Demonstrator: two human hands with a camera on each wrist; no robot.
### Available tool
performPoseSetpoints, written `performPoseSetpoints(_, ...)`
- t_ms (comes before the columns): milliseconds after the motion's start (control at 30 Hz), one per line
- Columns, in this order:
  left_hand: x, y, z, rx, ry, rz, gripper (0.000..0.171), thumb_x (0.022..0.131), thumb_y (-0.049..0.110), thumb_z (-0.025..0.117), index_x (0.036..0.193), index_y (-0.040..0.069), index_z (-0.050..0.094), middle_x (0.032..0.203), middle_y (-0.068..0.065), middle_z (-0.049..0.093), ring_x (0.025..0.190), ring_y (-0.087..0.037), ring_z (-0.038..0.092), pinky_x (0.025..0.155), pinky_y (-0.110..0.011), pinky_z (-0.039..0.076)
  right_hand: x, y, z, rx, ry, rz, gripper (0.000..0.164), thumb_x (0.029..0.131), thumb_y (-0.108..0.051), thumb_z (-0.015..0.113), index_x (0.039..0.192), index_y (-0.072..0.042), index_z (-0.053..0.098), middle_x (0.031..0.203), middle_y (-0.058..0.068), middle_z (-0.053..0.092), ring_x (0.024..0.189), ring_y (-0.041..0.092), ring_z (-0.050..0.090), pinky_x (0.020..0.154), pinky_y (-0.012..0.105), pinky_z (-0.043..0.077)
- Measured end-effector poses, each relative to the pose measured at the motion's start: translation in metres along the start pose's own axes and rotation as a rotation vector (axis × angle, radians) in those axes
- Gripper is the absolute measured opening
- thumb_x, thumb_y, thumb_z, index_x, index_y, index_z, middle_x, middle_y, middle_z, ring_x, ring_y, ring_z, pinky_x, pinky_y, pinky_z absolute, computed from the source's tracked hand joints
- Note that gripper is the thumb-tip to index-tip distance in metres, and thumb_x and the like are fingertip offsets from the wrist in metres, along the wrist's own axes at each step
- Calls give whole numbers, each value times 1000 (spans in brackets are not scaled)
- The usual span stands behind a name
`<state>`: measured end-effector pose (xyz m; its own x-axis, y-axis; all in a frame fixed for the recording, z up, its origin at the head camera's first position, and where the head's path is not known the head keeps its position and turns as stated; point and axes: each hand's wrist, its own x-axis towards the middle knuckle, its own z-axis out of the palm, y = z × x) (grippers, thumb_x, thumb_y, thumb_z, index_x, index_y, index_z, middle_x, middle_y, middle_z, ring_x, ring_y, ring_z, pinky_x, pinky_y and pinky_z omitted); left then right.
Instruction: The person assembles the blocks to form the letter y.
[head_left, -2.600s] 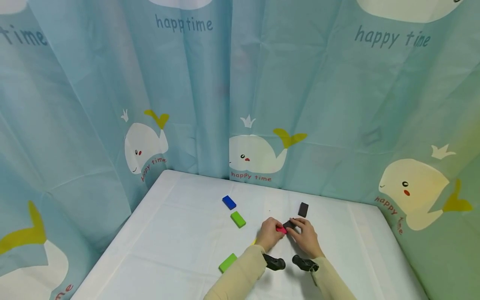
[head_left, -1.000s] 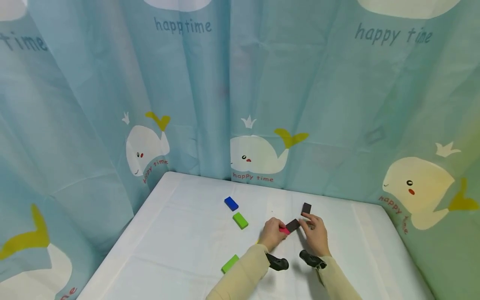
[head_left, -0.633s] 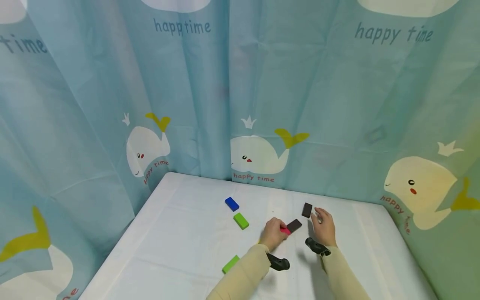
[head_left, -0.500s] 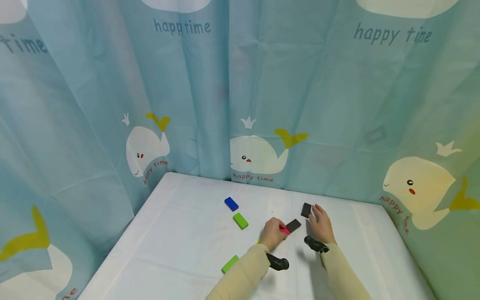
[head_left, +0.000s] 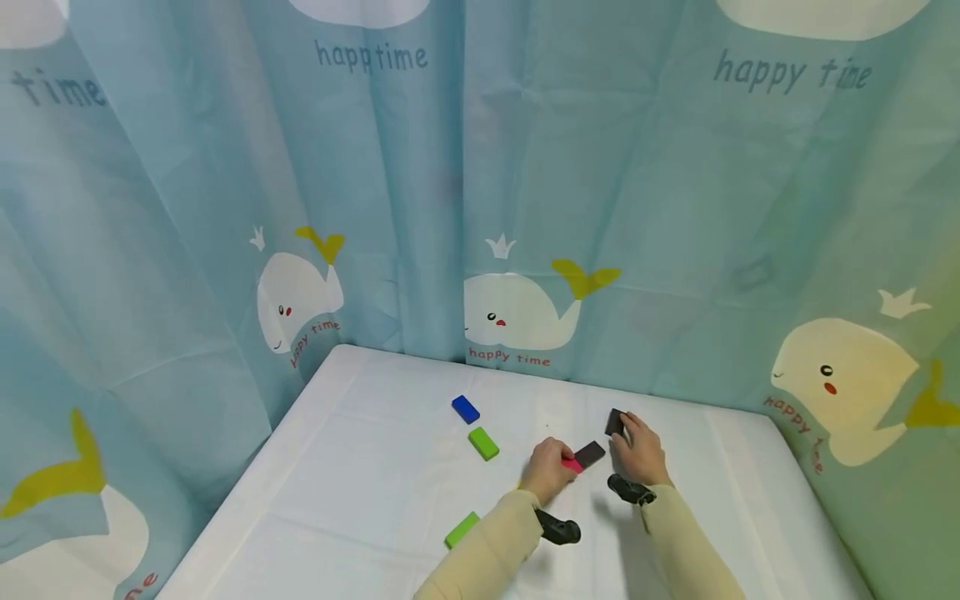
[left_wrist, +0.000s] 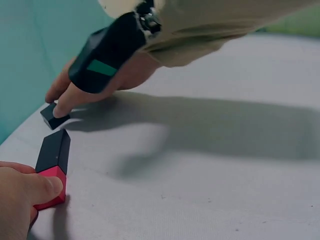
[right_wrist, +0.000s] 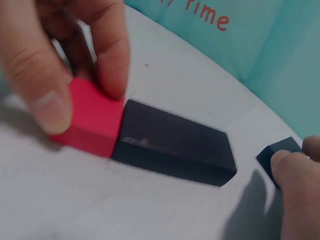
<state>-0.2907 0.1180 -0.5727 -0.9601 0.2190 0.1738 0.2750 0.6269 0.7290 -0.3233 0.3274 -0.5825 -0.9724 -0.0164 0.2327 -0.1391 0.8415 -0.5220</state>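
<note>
Black rectangular block (head_left: 614, 422), smooth-faced: we find it near the far edge of the white-covered table (head_left: 360, 450), between the thumb and fingers of the right hand (head_left: 641, 450). These fingers stand narrow and hold it; whether its underside is clear of the table we cannot tell. Nearer, the left hand (head_left: 547, 472) pinches a pinkish-red rectangular block (right_wrist: 97, 122), whose end touches a second black rectangular block (right_wrist: 175, 142). In the left wrist view we see this pair in one line, with no fingers on its black member.

We judge the step in hand to be securing the far black piece while the left hand steadies the pair. For a sound hold, we set thumb and fingertips squarely on opposite faces, pressing evenly so that the small piece does not twist. We hold the left fingers quiet, since a nudge could open the seam between pink and black. We also carry the right wrist high enough to clear the pair's free end. A blue rectangular block (head_left: 466, 409) and a bright green rectangular block (head_left: 483, 443) lie well apart to the left, offering no hindrance.
</note>
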Motion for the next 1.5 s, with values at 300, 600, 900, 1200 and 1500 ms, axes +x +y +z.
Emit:
performPoseSetpoints(300,-2,0,4,-4,-1,-1,20,70,4,84,84,6,71,79,2,57,73,-7,52,69,-19,45,4,-1,-8,-14,-108,41,50,98,-18,54,139,10,44,146,33,33,130,56,33,95,73,31)
performPoseSetpoints(600,-2,3,0,35,25,28,20,69,4,84,84,6,70,79,1,57,74,-9,52,70,-19,44,3,7,-2,108,8,27,51,91,-17,67,128,15,52,126,42,40,120,55,38,100,65,30)
performPoseSetpoints(900,-3,4,-2,32,31,32,21,67,3,84,83,7,71,78,2,57,72,-7,52,69,-18,44,0,9,5,93,41,33,54,89,-22,72,128,12,55,127,39,44,120,53,40,101,64,31)
performPoseSetpoints(1200,-3,3,-1,17,23,18,20,69,3,84,84,7,71,79,2,57,73,-8,52,70,-19,44,-5,9,0,144,42,-1,49,91,-24,70,125,10,59,130,33,47,122,48,42,97,60,37)
performPoseSetpoints(1500,-3,1,-1,13,27,33,20,70,3,83,86,6,71,80,1,58,75,-9,54,71,-19,45,-7,15,5,142,51,-32,42,91,-20,71,120,9,63,129,32,50,122,47,44,98,60,38)
